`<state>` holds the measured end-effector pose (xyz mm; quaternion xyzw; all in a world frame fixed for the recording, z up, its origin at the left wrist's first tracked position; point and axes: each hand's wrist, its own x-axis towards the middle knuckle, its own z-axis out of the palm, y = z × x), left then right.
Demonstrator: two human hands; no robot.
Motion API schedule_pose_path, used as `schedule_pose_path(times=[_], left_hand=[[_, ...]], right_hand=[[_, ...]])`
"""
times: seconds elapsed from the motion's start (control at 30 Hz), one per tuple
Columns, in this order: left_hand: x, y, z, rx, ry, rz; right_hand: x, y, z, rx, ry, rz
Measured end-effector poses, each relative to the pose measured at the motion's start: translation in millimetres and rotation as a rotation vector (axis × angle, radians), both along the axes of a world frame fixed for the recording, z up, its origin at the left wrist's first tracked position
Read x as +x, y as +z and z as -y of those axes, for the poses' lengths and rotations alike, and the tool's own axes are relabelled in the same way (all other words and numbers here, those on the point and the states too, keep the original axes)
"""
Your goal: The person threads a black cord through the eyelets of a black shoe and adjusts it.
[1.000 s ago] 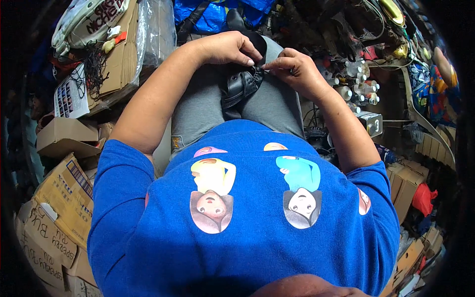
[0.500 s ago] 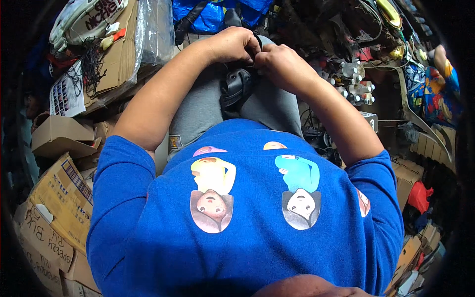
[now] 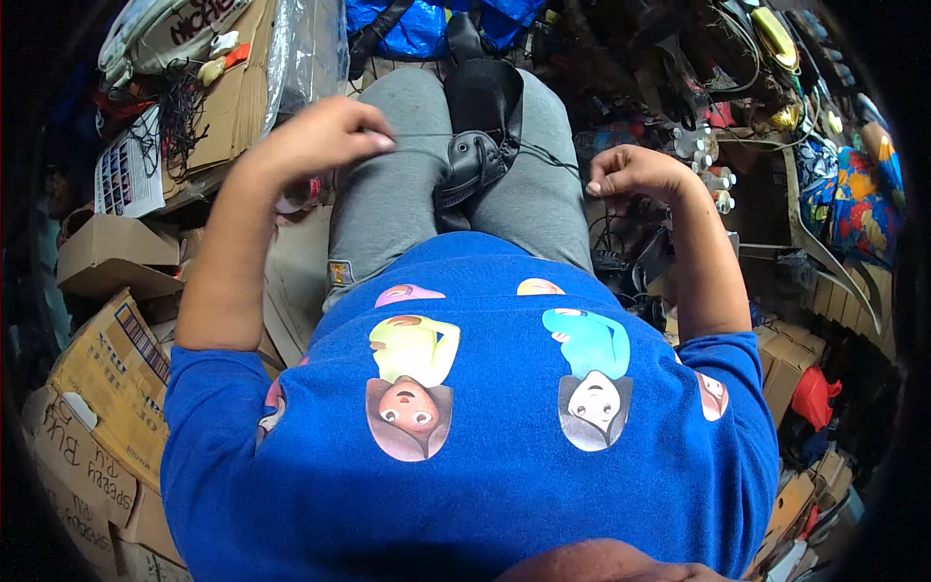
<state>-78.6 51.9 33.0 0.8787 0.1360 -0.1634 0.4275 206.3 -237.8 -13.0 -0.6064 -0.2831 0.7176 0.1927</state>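
Between my thighs lies a black leather shoe (image 3: 474, 158), with an eyelet showing on its upper. Around its far end loops a wide black strap (image 3: 513, 97). A thin dark thread (image 3: 549, 152) runs out from the shoe to both sides, over my grey trousers. My left hand (image 3: 335, 139), slightly blurred, is out beyond my left thigh with thumb and finger pinched on the thread's left part. Off to the right of my right thigh, my right hand (image 3: 640, 175) is closed on the thread's other end. The shoe's underside is hidden.
Cardboard boxes (image 3: 112, 378) are stacked at left, below flattened cardboard (image 3: 228, 107) and clear plastic. Several small bottles (image 3: 718, 179) stand right of my right hand. A blue bag (image 3: 412, 34) lies beyond my knees. Shoe parts and cloth crowd the right side.
My hands were together over the shoe's far end. They have moved wide apart, left and right, and the thread now stretches out between them at the shoe.
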Motion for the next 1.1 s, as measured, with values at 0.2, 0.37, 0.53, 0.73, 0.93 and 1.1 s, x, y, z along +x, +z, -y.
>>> schedule_pose_path(times=[0.2,0.37,0.53,0.73,0.93,1.1], left_hand=[[9,-16,-22,-0.209,0.42,0.357],[37,-15,13,-1.27,0.457,0.648],[51,-21,21,-1.709,0.447,0.686],[50,-32,6,-1.546,0.613,0.564],[52,-23,15,-1.386,0.81,0.468],[32,-34,-2,-1.363,0.877,0.396]], right_hand=[[-51,0,-31,0.715,-0.344,0.486],[-66,-3,-51,0.838,-0.125,0.864],[-53,-33,-67,0.943,-0.643,1.13],[-42,-35,-73,0.714,-1.425,-0.272],[-47,-28,-43,0.563,-1.182,-1.061],[-51,-14,-26,0.584,-1.092,-0.654]])
